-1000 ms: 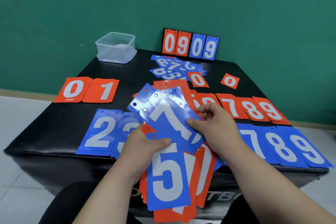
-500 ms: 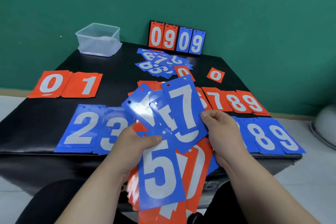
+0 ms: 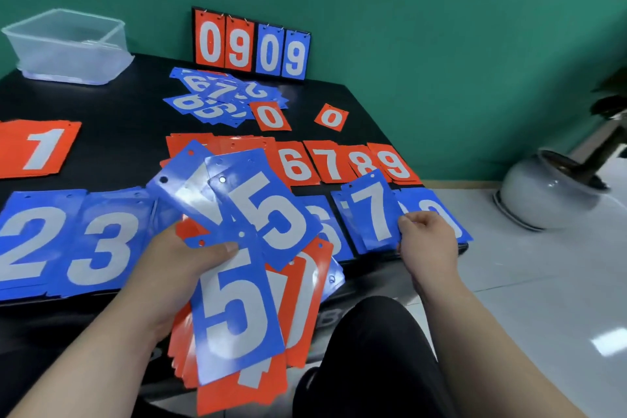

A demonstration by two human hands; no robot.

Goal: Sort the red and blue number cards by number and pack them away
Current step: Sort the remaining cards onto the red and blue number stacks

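My left hand (image 3: 176, 268) grips a fanned stack of red and blue number cards (image 3: 237, 309) over the table's near edge, two blue 5 cards uppermost. My right hand (image 3: 429, 241) pinches a blue 7 card (image 3: 375, 214) by its lower right corner, just above the blue 7 pile in the near row. Blue piles 2 (image 3: 30, 241) and 3 (image 3: 108, 244) lie at the near left. Red piles 6 to 9 (image 3: 342, 163) form a row behind, and a red 1 pile (image 3: 37, 149) lies far left.
A clear plastic box (image 3: 68, 44) stands at the table's back left. A small scoreboard (image 3: 251, 44) reading 0909 stands at the back edge, with loose small blue cards (image 3: 217, 98) and two small red 0 cards in front. A white plant pot (image 3: 549, 193) sits on the floor right.
My right hand pulled the blue 7 card off the fan and carried it right, down over the blue 7 pile. A blue 5 now tops the fan. The view swung right.
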